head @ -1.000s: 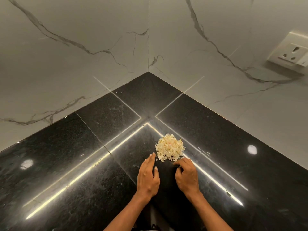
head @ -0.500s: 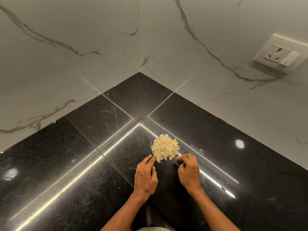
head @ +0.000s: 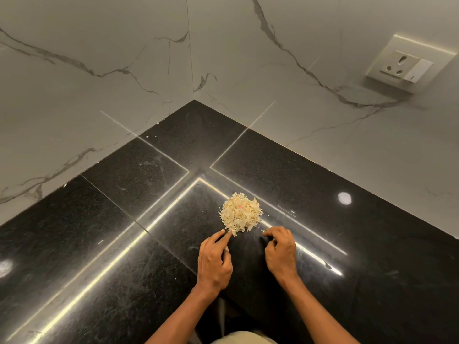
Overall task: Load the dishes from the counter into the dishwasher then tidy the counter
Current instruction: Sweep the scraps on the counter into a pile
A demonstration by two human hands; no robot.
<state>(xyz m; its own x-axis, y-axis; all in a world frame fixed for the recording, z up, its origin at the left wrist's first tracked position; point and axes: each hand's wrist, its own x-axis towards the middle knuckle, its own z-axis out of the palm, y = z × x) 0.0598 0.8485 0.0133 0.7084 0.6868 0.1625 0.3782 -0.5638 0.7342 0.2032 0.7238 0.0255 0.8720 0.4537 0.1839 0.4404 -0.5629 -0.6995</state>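
A small heap of pale yellow food scraps [head: 240,214] lies on the black polished counter [head: 124,244] near its inner corner. My left hand [head: 214,260] rests flat on the counter just below the heap, its fingertips touching the heap's near edge. My right hand [head: 280,252] sits to the right of it, fingers curled downward with the tips on the counter by a few stray crumbs [head: 262,230]. Neither hand holds anything. No dishes or dishwasher are in view.
White marble-patterned walls [head: 99,83] meet at the corner behind the counter. A wall socket with a switch [head: 407,65] is on the right wall. Bright strip-light reflections run across the counter.
Both hands have stayed close below the heap; the left fingertips now touch its near edge and the right hand has shifted slightly right. The head camera has turned a little.
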